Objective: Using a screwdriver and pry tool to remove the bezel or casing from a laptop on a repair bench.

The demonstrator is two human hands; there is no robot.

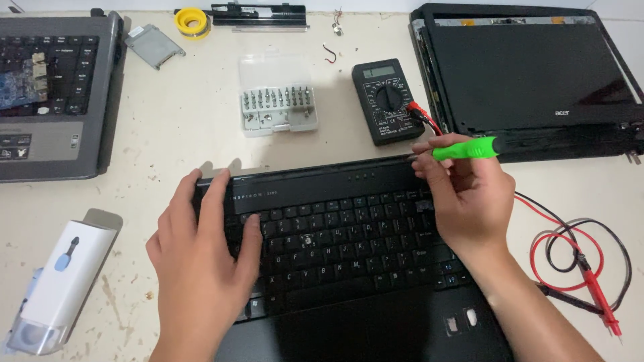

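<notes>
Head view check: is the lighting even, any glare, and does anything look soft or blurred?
Head view: soft, even light, only faint shadows beside the left hand; mild sheen on the black laptop lid; right hand and green screwdriver slightly motion-soft; keyboard legends readable; frame edges bend slightly.

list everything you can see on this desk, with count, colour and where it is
black laptop: 1, black, front centre, under both hands
grey laptop: 1, grey, far left
closed laptop: 1, black, far right
multimeter: 1, black, centre right
probe leads: 2, red and black, coiled at right
bit case: 1, clear, open, centre back
tape roll: 1, yellow, back edge
metal plate: 1, grey, back left
white box: 1, white, front left
screwdriver: 1, green handle, in right hand
table: 1, cream, scuffed
left hand: flat on black laptop keyboard
right hand: holding screwdriver at the laptop's upper right
</notes>
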